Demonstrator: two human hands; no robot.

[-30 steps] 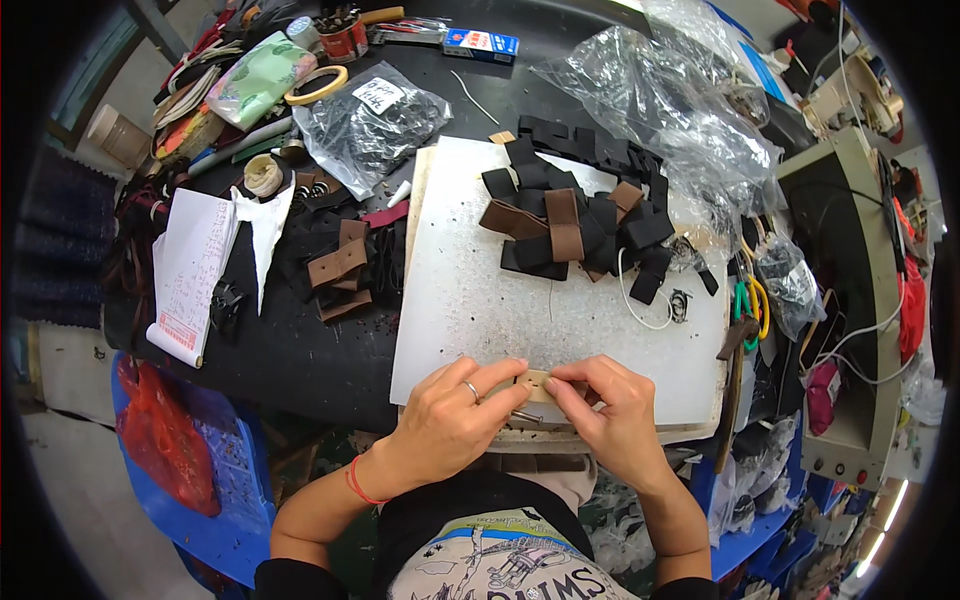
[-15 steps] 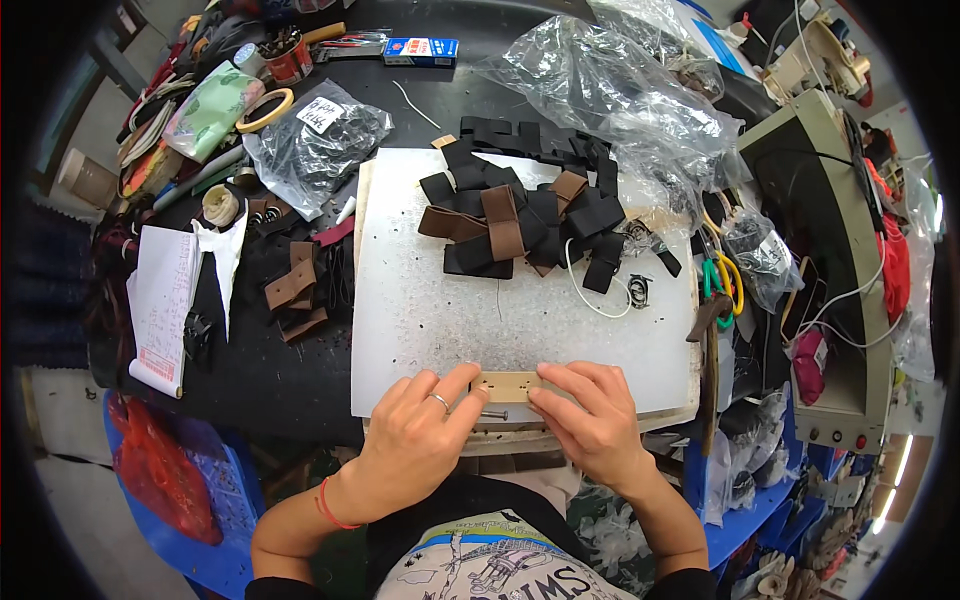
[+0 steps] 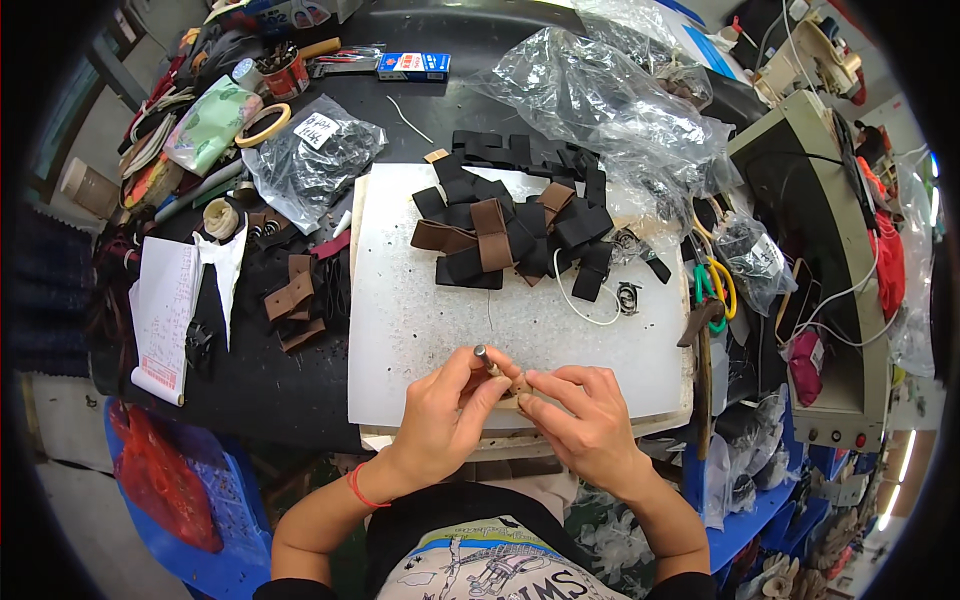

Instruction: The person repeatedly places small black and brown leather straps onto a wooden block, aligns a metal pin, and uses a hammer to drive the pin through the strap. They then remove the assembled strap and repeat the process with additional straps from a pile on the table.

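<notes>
My left hand and my right hand meet at the near edge of a white cutting board. Together they pinch a small tan leather piece, mostly hidden by the fingers. A short metal punch stands upright between my left thumb and fingers, its round top showing. Farther back on the board lies a heap of black and brown leather strips.
Clear plastic bags crowd the back right, another bag of black parts the back left. Brown strips and a notepad lie left. Yellow-handled scissors, a hammer and a grey machine stand right.
The view has shifted slightly. My hands have drawn closer together on the tan piece, and the metal punch now stands up in my left fingers.
</notes>
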